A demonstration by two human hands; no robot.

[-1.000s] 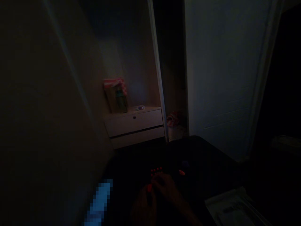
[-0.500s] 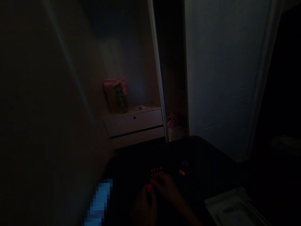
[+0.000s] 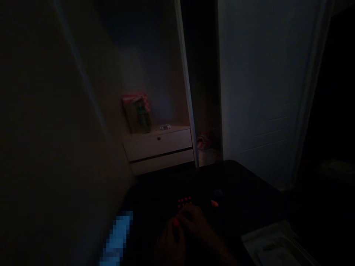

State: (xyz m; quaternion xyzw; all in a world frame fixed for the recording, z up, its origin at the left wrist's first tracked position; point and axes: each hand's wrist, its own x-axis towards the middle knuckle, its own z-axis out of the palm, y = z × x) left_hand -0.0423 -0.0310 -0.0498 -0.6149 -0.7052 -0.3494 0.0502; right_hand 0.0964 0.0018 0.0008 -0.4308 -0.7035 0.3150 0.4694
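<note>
The room is very dark. Low over the black table (image 3: 238,181), my left hand (image 3: 169,242) is closed with a small glowing red piece (image 3: 175,222) at its fingertips. My right hand (image 3: 195,221) comes in from the right, its fingers pinched together right beside that red piece. Whatever the right fingers hold, if anything, is too dark to make out. Just beyond them lie several small red dots (image 3: 182,200) in rows, partly hidden by the right hand. An orange-red oval piece (image 3: 214,203) rests to the right, with a dim purple thing (image 3: 218,193) behind it.
A pale, flat tray or packet (image 3: 266,236) lies at the lower right. Behind the table stands a drawer unit (image 3: 161,147) bearing a bottle (image 3: 143,120) and a bag with a red-and-white top (image 3: 133,98). A pale door panel (image 3: 257,85) rises at right. A pixelated blue patch (image 3: 118,236) covers the lower left.
My right fingertips have shifted slightly toward me and closer to the red piece, so more red dots show. My left hand has hardly moved.
</note>
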